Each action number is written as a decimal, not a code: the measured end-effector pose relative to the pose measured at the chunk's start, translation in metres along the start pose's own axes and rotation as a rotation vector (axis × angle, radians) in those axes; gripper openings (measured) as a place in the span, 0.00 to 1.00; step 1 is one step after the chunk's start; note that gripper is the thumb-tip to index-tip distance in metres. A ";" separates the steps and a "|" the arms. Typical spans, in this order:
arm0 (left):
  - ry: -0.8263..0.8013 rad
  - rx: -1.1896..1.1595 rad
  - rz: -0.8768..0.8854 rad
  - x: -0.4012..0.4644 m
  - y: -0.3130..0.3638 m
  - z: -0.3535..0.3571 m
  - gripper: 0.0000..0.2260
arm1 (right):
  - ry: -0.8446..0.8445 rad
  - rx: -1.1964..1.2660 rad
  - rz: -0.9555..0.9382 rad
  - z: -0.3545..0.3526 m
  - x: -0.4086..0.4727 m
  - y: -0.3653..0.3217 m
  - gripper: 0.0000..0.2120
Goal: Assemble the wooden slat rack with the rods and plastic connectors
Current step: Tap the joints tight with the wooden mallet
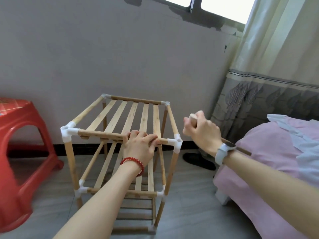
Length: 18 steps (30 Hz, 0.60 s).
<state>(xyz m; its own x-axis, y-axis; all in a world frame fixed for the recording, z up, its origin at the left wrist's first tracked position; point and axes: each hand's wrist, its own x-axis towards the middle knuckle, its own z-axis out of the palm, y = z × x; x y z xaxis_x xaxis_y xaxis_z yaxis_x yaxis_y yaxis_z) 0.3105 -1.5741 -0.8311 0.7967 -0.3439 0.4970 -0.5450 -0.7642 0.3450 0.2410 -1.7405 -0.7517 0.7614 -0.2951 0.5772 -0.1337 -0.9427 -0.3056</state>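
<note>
— Step in hand? Looks like seating the top tier: rack (pixel 120 144) upright on the floor, left hand (pixel 140 145) curled round the front top rod (pixel 101 134).
— Right hand (pixel 201 129)? Raised just right of the near corner connector (pixel 177 143), fist closed round a wooden block (pixel 190 125).
— Next? Probably tapping that connector down squarely while bracing the rod.

A red plastic stool (pixel 22 152) stands at the left on the grey tiled floor (pixel 186 213); a bed with a pink cover (pixel 269 152) fills the right side; a cream and grey leaf-patterned curtain (pixel 269 83) hangs behind it; a dark slipper (pixel 198 161) lies by the wall (pixel 103 49).
</note>
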 end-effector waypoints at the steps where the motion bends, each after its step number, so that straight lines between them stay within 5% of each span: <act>1: 0.014 -0.001 0.004 -0.001 0.001 0.002 0.14 | 0.092 0.105 0.061 -0.022 0.018 -0.005 0.15; 4: 0.039 -0.019 0.000 -0.003 0.000 0.005 0.14 | 0.446 0.360 0.128 -0.040 0.038 -0.016 0.15; 5: 0.028 -0.023 -0.007 -0.002 0.000 0.005 0.14 | 0.412 0.297 0.145 -0.023 0.021 -0.015 0.16; 9: -0.004 -0.033 -0.014 -0.001 -0.001 0.004 0.14 | -0.167 -0.088 0.008 0.022 -0.024 0.006 0.15; 11: 0.005 -0.023 -0.006 -0.003 0.000 0.004 0.14 | -0.078 -0.021 0.049 -0.008 0.009 0.004 0.15; 15: 0.021 -0.024 -0.009 -0.003 0.003 0.004 0.13 | 0.354 0.366 0.115 -0.027 0.032 -0.008 0.14; 18: -0.012 -0.025 -0.014 -0.003 0.001 0.001 0.14 | -0.094 -0.004 0.046 0.026 -0.023 0.000 0.15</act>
<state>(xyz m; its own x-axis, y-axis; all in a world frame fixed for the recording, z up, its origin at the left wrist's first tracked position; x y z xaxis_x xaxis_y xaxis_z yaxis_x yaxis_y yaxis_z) 0.3078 -1.5743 -0.8331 0.8076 -0.3397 0.4821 -0.5397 -0.7551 0.3721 0.2401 -1.7298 -0.7842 0.8105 -0.3225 0.4890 -0.1721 -0.9291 -0.3274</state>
